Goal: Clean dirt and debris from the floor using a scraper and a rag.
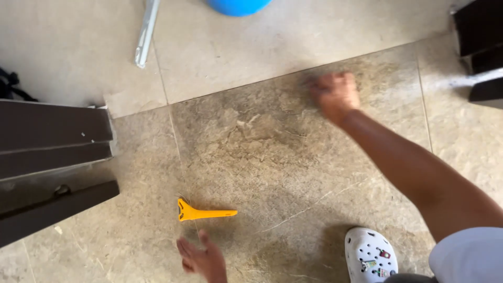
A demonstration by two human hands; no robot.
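Observation:
My right hand (334, 94) reaches out over a stained, dirty floor tile (262, 152), fingers curled into a blurred fist pressed against the surface; whether anything is inside it cannot be seen. My left hand (203, 258) rests low near the bottom edge with fingers spread on the floor, holding nothing. A yellow scraper (201, 212) lies flat on the tile just above the left hand, its wide blade end pointing left and not touched by either hand.
Dark brown furniture panels (52, 157) stand at the left. A metal rod (145, 32) and a blue round object (238, 5) lie at the top. Dark furniture (482, 47) sits at the top right. My white clog with charms (370, 256) is at the bottom.

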